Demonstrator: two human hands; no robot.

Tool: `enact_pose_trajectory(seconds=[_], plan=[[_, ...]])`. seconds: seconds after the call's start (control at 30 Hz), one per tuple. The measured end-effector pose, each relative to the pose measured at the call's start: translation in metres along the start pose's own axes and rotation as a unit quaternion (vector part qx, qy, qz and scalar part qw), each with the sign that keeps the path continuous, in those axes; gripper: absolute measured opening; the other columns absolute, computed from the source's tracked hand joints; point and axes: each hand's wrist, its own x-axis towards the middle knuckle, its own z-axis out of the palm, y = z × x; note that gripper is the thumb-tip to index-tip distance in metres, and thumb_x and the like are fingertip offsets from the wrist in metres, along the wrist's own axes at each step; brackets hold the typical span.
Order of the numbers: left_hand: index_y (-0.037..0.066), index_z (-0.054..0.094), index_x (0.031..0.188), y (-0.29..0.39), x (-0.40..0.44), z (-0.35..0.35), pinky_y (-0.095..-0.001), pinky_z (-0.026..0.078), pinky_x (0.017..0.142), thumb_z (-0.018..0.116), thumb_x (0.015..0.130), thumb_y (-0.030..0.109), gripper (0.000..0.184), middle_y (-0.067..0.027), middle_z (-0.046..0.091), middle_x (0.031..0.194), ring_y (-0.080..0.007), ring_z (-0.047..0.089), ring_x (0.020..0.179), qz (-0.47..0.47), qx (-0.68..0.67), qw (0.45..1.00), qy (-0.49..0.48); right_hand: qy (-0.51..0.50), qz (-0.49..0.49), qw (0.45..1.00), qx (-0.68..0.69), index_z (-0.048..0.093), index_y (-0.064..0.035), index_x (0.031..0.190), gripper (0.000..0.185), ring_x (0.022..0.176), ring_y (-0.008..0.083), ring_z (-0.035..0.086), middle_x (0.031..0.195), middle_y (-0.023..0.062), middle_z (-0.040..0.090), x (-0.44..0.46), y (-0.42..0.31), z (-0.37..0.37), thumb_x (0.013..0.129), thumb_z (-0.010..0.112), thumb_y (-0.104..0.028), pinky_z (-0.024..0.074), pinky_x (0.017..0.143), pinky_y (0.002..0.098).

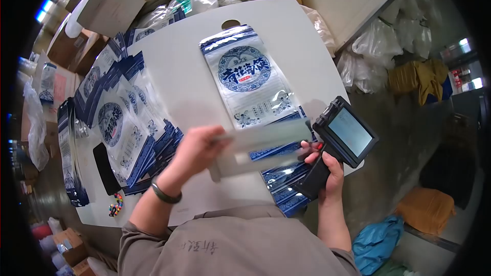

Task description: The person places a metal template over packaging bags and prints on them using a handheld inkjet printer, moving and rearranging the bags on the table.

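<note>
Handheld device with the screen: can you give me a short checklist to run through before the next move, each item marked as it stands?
1. Right hand has a grip on the handheld device: ok, fingers around its dark handle.
2. Screen lit: ok, though its text is too small to read.
3. Left hand holds the pale flat piece: ok, by its left end.
4. Pale flat piece resting on the pouches: cannot tell, it is blurred.
5. Top pouch printed side up: ok, its round blue design shows.
6. Left-hand pile of pouches squared up: not ok, they lie fanned out.
</note>
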Motion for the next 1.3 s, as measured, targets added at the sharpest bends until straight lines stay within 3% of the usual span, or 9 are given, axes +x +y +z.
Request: enact_pose_trajectory(seconds=[0.03, 0.1, 0.3, 0.43, 0.63, 0.73, 0.87, 1.0, 1.3], plan=[[0.002, 0.069, 0.099, -0.009, 0.011, -0.01, -0.0321, 0.051, 0.064, 0.068, 0.093, 0.013, 0.013, -0.0145, 0.066, 0.073, -0.0168, 0.063, 0.067, 0.009, -0.013, 1.0, 0.025, 0.006, 0.003, 1.0, 0.018, 0.056, 0.0068, 0.117, 0.034, 0.124, 0.0385, 0.058, 0.085, 0.0179, 0.069, 0.0, 0.0, 0.0, 0.094, 0.053, -0.018, 0.0417, 0.111, 0.0489], [0.002, 0.069, 0.098, -0.03, 0.034, -0.025, -0.0336, 0.05, 0.064, 0.067, 0.095, 0.019, 0.017, -0.0149, 0.066, 0.072, -0.0233, 0.063, 0.067, 0.05, -0.036, 0.995, 0.083, 0.012, 0.012, 0.999, 0.051, 0.056, 0.0067, 0.117, 0.033, 0.126, 0.0383, 0.057, 0.085, 0.0178, 0.069, -0.001, 0.0, 0.003, 0.094, 0.053, -0.017, 0.0399, 0.114, 0.0494], [0.002, 0.069, 0.101, -0.031, 0.079, -0.029, -0.0411, 0.051, 0.072, 0.062, 0.098, 0.033, 0.032, -0.0194, 0.067, 0.079, -0.0369, 0.063, 0.074, 0.01, 0.065, 0.994, 0.082, 0.008, 0.013, 1.0, 0.006, 0.057, 0.0079, 0.117, 0.034, 0.122, 0.0359, 0.061, 0.085, 0.0193, 0.07, 0.001, -0.001, 0.004, 0.092, 0.054, -0.015, 0.0436, 0.112, 0.048], [0.001, 0.07, 0.103, -0.029, 0.084, -0.028, -0.0441, 0.051, 0.077, 0.063, 0.097, 0.035, 0.034, -0.0216, 0.069, 0.088, -0.039, 0.066, 0.087, -0.026, 0.101, 0.993, 0.055, 0.013, 0.014, 1.0, -0.017, 0.057, 0.0082, 0.118, 0.035, 0.12, 0.0351, 0.061, 0.084, 0.0193, 0.07, 0.001, -0.001, 0.005, 0.092, 0.054, -0.015, 0.045, 0.11, 0.0471], [0.007, 0.071, 0.105, -0.029, 0.085, -0.028, -0.0461, 0.053, 0.081, 0.062, 0.097, 0.036, 0.031, -0.0185, 0.071, 0.095, -0.0376, 0.067, 0.094, -0.004, 0.202, 0.978, 0.061, 0.002, 0.024, 0.999, -0.022, 0.057, 0.0096, 0.119, 0.036, 0.117, 0.0332, 0.063, 0.084, 0.0183, 0.069, 0.0, -0.005, 0.008, 0.091, 0.055, -0.014, 0.0511, 0.104, 0.0456], [0.009, 0.072, 0.105, -0.029, 0.087, -0.03, -0.0457, 0.053, 0.081, 0.061, 0.097, 0.036, 0.03, -0.0165, 0.072, 0.095, -0.0362, 0.067, 0.094, -0.024, 0.207, 0.977, 0.044, 0.016, 0.085, 0.996, 0.019, 0.058, 0.0111, 0.116, 0.037, 0.102, 0.0304, 0.067, 0.081, 0.0174, 0.067, -0.008, -0.021, 0.022, 0.089, 0.059, -0.013, 0.0586, 0.091, 0.0456], [0.013, 0.072, 0.105, -0.032, 0.086, -0.03, -0.0454, 0.054, 0.081, 0.061, 0.097, 0.038, 0.029, -0.013, 0.073, 0.094, -0.0336, 0.069, 0.094, -0.024, 0.208, 0.977, 0.049, -0.016, 0.094, 0.991, -0.097, 0.058, 0.0101, 0.116, 0.035, 0.08, 0.0258, 0.069, 0.08, 0.0162, 0.066, -0.006, -0.05, 0.065, 0.088, 0.061, -0.01, 0.0614, 0.073, 0.0392], [0.015, 0.073, 0.105, -0.031, 0.085, -0.027, -0.0453, 0.055, 0.08, 0.061, 0.096, 0.04, 0.029, -0.0104, 0.074, 0.094, -0.0311, 0.07, 0.093, -0.028, 0.218, 0.973, 0.068, -0.06, 0.131, 0.958, -0.246, 0.06, 0.0087, 0.116, 0.036, 0.074, 0.0227, 0.068, 0.073, 0.0126, 0.067, 0.015, -0.056, 0.092, 0.086, 0.062, -0.012, 0.0556, 0.063, 0.0294], [0.014, 0.072, 0.106, -0.036, 0.087, -0.029, -0.0453, 0.055, 0.079, 0.06, 0.097, 0.041, 0.031, -0.0115, 0.074, 0.094, -0.0317, 0.07, 0.093, 0.011, 0.203, 0.975, 0.087, -0.101, 0.129, 0.902, -0.4, 0.064, 0.0029, 0.103, 0.022, 0.07, 0.0153, 0.067, 0.079, 0.007, 0.065, 0.039, -0.043, 0.124, 0.084, 0.067, -0.007, 0.0542, 0.062, 0.0301]])
